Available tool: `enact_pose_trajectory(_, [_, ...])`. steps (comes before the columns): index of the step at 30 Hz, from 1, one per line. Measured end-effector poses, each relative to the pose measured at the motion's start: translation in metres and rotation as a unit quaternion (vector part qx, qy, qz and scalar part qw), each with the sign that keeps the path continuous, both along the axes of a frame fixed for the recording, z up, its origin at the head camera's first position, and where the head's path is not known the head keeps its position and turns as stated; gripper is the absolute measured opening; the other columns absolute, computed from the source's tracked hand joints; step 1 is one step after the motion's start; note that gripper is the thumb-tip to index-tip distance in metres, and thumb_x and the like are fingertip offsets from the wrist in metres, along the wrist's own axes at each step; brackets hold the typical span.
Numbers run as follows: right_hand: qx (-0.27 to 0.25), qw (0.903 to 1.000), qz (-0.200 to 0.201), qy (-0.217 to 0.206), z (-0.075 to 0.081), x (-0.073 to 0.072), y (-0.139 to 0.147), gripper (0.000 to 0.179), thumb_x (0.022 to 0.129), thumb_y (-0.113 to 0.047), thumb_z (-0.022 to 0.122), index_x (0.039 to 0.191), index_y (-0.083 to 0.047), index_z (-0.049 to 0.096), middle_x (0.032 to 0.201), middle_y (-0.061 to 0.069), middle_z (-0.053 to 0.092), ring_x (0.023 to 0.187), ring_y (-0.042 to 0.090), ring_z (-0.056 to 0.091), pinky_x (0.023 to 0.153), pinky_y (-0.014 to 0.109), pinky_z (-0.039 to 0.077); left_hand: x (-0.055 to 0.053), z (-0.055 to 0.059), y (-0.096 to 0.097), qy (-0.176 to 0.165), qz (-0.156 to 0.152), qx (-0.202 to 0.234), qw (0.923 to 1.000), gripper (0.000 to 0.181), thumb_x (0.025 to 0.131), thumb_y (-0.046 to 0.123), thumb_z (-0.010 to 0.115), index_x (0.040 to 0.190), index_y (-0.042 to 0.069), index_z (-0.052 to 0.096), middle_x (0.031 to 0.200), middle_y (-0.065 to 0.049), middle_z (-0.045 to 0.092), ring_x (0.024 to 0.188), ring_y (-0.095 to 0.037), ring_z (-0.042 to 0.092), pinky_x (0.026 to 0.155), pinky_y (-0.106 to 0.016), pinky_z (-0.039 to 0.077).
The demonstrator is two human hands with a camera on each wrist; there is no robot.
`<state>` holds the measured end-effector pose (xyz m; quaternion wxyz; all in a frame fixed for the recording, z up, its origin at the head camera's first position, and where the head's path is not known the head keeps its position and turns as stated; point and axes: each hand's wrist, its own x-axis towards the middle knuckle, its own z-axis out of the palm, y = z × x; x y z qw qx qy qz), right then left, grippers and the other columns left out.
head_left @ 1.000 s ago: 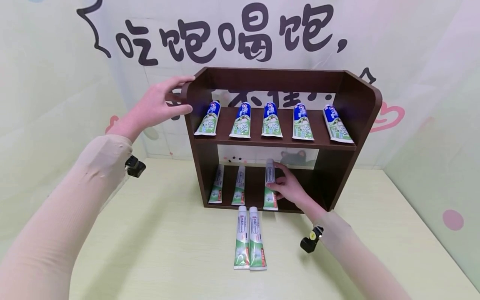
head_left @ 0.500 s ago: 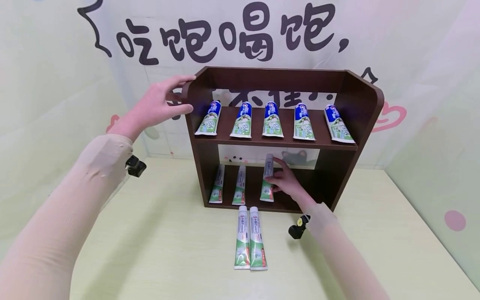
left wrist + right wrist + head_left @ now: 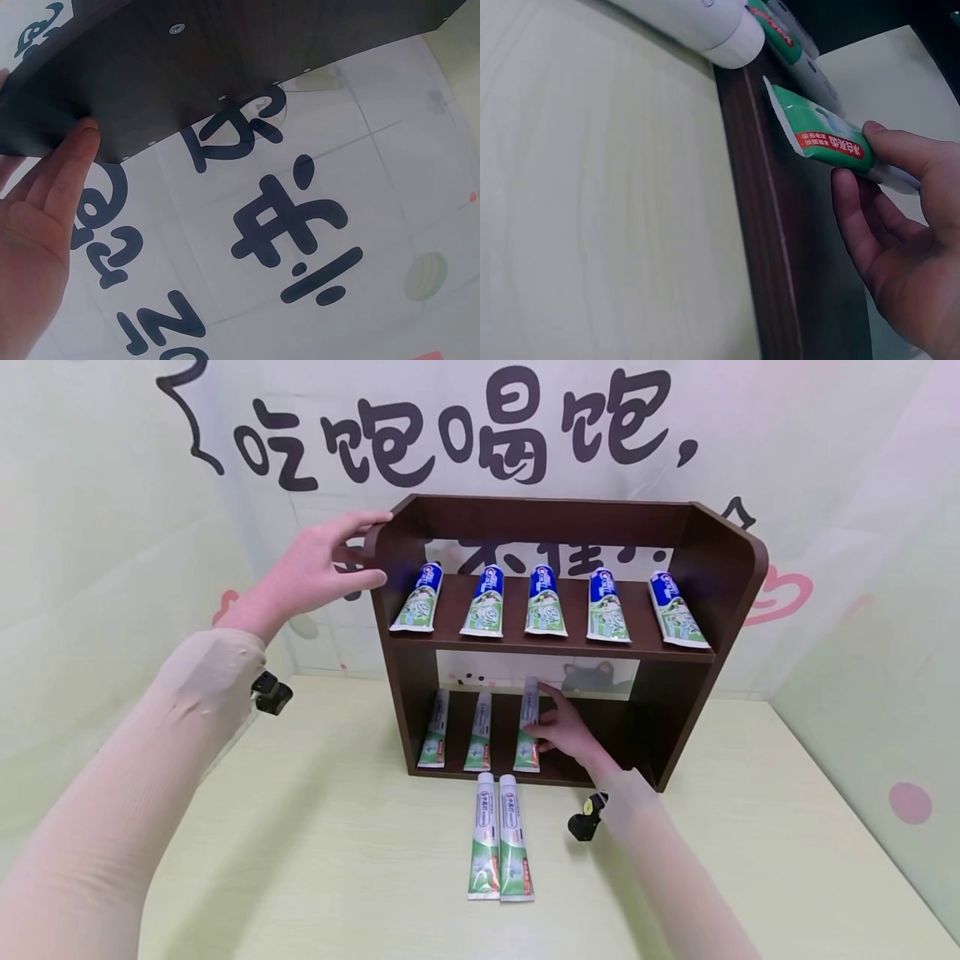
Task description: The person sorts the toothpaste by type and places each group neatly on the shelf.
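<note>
My right hand (image 3: pixel 564 731) pinches a white-and-green toothpaste tube (image 3: pixel 528 735) between thumb and fingers, over the shelf rack's lower level. In the right wrist view, the flat green end of this tube (image 3: pixel 825 135) points out past the shelf's front edge. My left hand (image 3: pixel 322 564) rests extended fingers on the upper left side of the dark brown shelf rack (image 3: pixel 480 646); in the left wrist view a fingertip touches its outer panel (image 3: pixel 172 75). Two similar tubes (image 3: pixel 435 731) lean on the lower level, left of the held one.
Two more white-and-green toothpaste tubes (image 3: pixel 484 839) lie side by side on the pale table (image 3: pixel 337 860) before the rack. Several blue-and-green toothpaste tubes (image 3: pixel 546 602) stand in a row on the upper level. A printed wall sheet (image 3: pixel 187 527) hangs behind.
My right hand has shifted the held tube slightly left along the lower level, lifting it and then lowering it. The left hand keeps its place on the rack.
</note>
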<state>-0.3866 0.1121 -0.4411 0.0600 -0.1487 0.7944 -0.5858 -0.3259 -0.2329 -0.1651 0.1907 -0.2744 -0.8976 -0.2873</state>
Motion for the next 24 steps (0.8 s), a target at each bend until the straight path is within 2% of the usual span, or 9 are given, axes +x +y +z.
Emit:
enact_pose_trajectory(5, [0.020,0.9997,0.006,0.015,-0.0054,0.0001,0.0017,0.090,0.086,0.000,0.071,0.158,-0.015,0.017,0.105,0.029,0.066,0.076,0.018,0.068,0.065,0.032,0.060,0.0002,-0.0004,0.0002,-0.004,0.002,0.004,1.0000,0.068,0.088,0.015,0.072,0.149,0.020,0.043,0.140,-0.014,0.057,0.105,-0.029,0.070,0.077,-0.003,0.050])
enact_pose_trajectory(10, [0.060,0.9972,0.019,0.041,-0.0055,0.0005,0.0039,0.097,0.084,-0.002,0.074,0.159,-0.011,0.013,0.107,0.026,0.065,0.089,0.022,0.068,0.079,0.032,0.058,0.0001,-0.0007,-0.0002,-0.004,0.002,0.006,1.0000,0.068,0.088,0.014,0.073,0.149,0.020,0.044,0.139,-0.013,0.058,0.098,-0.010,0.071,0.077,-0.003,0.050])
enact_pose_trajectory(12, [0.072,0.9962,0.024,0.044,-0.0056,0.0011,0.0050,0.098,0.084,-0.002,0.074,0.159,-0.010,0.012,0.109,0.026,0.065,0.093,0.025,0.068,0.083,0.033,0.058,0.0003,-0.0006,0.0001,-0.004,0.001,0.006,1.0000,0.068,0.088,0.014,0.073,0.149,0.019,0.044,0.139,-0.013,0.058,0.097,-0.007,0.071,0.077,-0.003,0.050])
enact_pose_trajectory(18, [0.099,0.9936,0.023,0.048,-0.0081,0.0034,0.0080,0.097,0.085,-0.005,0.074,0.159,-0.009,0.011,0.109,0.025,0.065,0.094,0.027,0.067,0.080,0.032,0.056,0.0012,0.0000,0.0008,-0.007,0.000,0.005,1.0000,0.068,0.088,0.016,0.072,0.150,0.020,0.043,0.140,-0.015,0.057,0.107,-0.033,0.069,0.076,-0.003,0.050])
enact_pose_trajectory(24, [0.104,0.9931,0.031,0.045,-0.0111,0.0049,0.0097,0.095,0.087,-0.011,0.074,0.159,-0.010,0.012,0.120,0.027,0.058,0.102,0.031,0.061,0.080,0.034,0.054,0.0020,0.0003,0.0014,-0.011,0.002,0.004,0.9999,0.068,0.089,0.016,0.071,0.150,0.020,0.041,0.141,-0.015,0.056,0.110,-0.039,0.067,0.075,-0.003,0.049])
